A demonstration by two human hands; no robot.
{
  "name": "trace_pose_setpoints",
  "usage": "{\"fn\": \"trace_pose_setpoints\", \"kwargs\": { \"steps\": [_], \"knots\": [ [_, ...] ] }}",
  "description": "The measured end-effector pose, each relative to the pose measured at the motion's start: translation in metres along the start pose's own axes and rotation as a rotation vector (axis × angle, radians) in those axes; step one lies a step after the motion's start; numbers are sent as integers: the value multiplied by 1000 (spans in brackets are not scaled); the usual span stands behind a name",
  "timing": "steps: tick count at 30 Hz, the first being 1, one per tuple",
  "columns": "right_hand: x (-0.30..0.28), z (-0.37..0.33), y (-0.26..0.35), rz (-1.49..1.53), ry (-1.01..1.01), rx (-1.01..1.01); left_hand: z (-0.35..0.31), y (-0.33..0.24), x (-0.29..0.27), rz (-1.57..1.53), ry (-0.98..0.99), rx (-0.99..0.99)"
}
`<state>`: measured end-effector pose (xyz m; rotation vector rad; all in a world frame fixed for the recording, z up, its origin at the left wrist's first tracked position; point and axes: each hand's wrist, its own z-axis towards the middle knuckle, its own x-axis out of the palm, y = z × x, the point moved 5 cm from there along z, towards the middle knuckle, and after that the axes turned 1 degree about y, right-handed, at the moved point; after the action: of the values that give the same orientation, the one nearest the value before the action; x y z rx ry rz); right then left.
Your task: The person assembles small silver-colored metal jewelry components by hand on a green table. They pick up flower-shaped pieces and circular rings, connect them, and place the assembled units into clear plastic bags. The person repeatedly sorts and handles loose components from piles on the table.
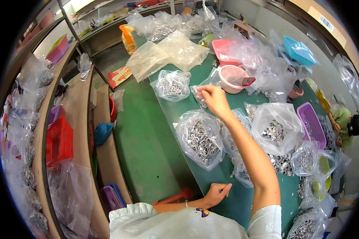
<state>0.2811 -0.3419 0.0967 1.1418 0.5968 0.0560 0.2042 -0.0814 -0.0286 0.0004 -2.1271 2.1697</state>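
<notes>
My right hand (214, 98) reaches forward across the green table (211, 181). Its fingers are curled together over a small clear bag of silver metal pieces (201, 100); whatever is in them is hidden. Close to my body, my left hand (217, 194) rests by the table's near edge with its fingers curled in, and I cannot see whether it holds anything. Between the two hands sits an open clear bag (199, 139) full of silver ring-shaped metal pieces. Another filled bag (172, 85) lies left of my right hand.
A pink basket (232, 79) stands beyond my right hand. Rightward are an open bag (277, 129), a loose metal heap (281, 164) and a purple basket (312, 125). Shelves (73, 115) with a red basket (60, 139) line the left. A co-worker (343, 123) is at far right.
</notes>
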Motion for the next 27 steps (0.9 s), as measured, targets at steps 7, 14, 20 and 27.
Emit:
{"fn": "trace_pose_setpoints", "kwargs": {
  "steps": [7,14,20,27],
  "knots": [
    [-62,-192,38,335,-282,150,1,12,3,-145,-56,-25],
    [-52,-352,-8,909,-952,378,14,-39,71,-605,80,-151],
    [-67,-411,-58,1691,-982,269,-14,-74,140,-145,390,268],
    [-113,-449,-66,1960,-915,280,-16,-76,150,-310,384,411]
  ]
}}
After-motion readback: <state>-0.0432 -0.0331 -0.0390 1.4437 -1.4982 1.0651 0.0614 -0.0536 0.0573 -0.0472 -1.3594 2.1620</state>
